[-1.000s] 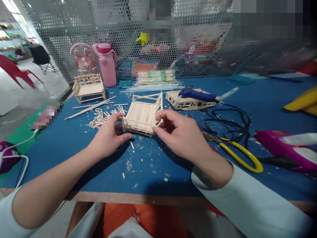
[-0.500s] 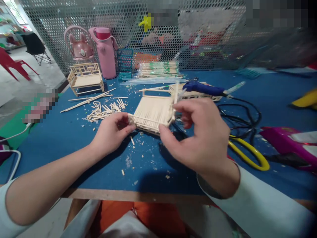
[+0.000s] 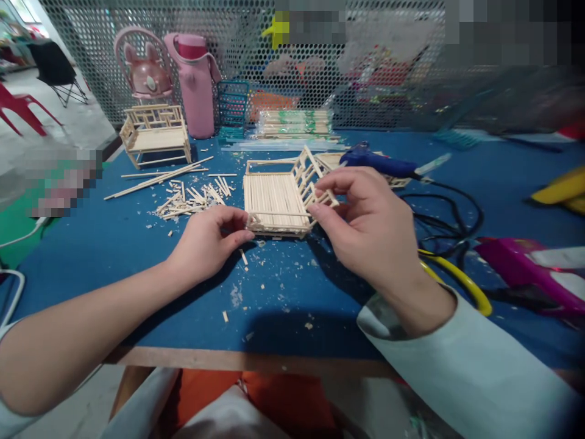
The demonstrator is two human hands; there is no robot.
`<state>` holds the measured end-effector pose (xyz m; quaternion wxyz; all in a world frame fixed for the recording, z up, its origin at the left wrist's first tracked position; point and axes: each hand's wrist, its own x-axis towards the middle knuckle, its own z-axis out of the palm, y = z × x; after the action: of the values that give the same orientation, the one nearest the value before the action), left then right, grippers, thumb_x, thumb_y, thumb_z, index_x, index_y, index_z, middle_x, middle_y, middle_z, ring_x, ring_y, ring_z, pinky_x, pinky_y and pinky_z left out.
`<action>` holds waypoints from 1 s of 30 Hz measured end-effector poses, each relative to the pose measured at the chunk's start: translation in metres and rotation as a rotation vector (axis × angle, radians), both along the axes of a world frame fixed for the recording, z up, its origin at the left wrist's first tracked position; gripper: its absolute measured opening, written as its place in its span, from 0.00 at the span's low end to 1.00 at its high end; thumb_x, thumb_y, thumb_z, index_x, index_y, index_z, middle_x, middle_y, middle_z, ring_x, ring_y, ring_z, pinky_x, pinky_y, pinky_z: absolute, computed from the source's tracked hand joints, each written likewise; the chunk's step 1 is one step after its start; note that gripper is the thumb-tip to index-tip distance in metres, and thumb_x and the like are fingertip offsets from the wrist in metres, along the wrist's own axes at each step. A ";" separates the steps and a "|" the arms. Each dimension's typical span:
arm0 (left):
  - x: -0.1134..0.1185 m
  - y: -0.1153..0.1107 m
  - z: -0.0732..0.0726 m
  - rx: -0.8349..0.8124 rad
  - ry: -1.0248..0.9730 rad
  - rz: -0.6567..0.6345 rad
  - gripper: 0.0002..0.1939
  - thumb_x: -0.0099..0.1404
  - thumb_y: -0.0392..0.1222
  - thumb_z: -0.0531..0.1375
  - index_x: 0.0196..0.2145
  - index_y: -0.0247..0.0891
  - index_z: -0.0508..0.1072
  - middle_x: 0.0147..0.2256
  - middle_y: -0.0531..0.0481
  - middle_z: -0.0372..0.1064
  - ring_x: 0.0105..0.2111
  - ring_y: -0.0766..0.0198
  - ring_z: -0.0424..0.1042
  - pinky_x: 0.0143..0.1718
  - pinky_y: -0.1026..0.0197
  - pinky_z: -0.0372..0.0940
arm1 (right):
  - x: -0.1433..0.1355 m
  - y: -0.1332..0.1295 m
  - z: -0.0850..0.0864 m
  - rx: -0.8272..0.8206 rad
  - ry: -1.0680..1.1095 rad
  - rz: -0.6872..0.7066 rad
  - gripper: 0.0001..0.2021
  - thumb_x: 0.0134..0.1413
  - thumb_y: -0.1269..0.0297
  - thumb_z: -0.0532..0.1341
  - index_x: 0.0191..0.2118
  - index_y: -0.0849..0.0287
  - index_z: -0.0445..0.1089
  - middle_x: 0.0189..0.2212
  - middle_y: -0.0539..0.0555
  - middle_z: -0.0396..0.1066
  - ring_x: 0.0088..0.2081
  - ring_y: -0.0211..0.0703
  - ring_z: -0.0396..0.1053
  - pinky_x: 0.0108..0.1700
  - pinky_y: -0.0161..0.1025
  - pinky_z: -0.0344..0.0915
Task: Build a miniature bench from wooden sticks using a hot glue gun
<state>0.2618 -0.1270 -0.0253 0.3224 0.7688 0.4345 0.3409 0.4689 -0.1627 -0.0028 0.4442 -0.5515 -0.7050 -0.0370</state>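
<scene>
A small frame of pale wooden sticks [image 3: 274,198], with a slatted flat seat, sits between my hands over the blue table. My left hand [image 3: 205,244] pinches its near left corner between thumb and fingers. At its right side my right hand [image 3: 370,225] grips a lattice panel of sticks [image 3: 324,198] between thumb and index finger. The panel leans outward and meets the frame's right edge; whether it is joined there I cannot tell. Left of the frame lies a pile of short cut sticks [image 3: 196,198].
A finished-looking stick bench [image 3: 155,137] stands at the back left beside a pink bottle [image 3: 196,91]. Behind my right hand lies a blue glue gun [image 3: 379,161] with a black cord. Yellow-handled scissors [image 3: 461,280] and a magenta tool [image 3: 525,268] are at the right.
The stick frame has turned and now lies flatter, its slats facing me. My right hand has closed its thumb and finger on the side panel, which tilts outward. My left hand keeps its corner.
</scene>
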 end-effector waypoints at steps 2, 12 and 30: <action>0.001 0.000 -0.002 -0.038 -0.019 -0.020 0.08 0.55 0.37 0.63 0.34 0.36 0.73 0.29 0.50 0.74 0.28 0.66 0.71 0.32 0.62 0.67 | 0.000 0.000 0.000 0.015 0.000 0.023 0.13 0.49 0.70 0.59 0.43 0.56 0.66 0.42 0.55 0.67 0.42 0.46 0.67 0.38 0.43 0.67; 0.007 0.002 -0.005 -0.008 -0.047 -0.006 0.09 0.56 0.38 0.62 0.37 0.35 0.74 0.30 0.49 0.74 0.28 0.66 0.72 0.31 0.63 0.66 | -0.021 -0.023 0.005 -0.084 -0.171 0.058 0.04 0.47 0.71 0.60 0.26 0.57 0.72 0.20 0.48 0.71 0.20 0.35 0.65 0.26 0.34 0.61; 0.011 0.002 -0.003 0.048 -0.040 -0.035 0.06 0.59 0.39 0.60 0.33 0.37 0.76 0.30 0.51 0.76 0.29 0.67 0.72 0.32 0.64 0.65 | -0.031 -0.004 -0.019 -0.381 0.258 0.119 0.11 0.54 0.64 0.59 0.40 0.59 0.77 0.35 0.53 0.78 0.33 0.43 0.75 0.39 0.39 0.70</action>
<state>0.2730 -0.1250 -0.0284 0.3186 0.7769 0.4060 0.3607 0.4377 -0.1667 -0.0214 0.4197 -0.5831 -0.6680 0.1938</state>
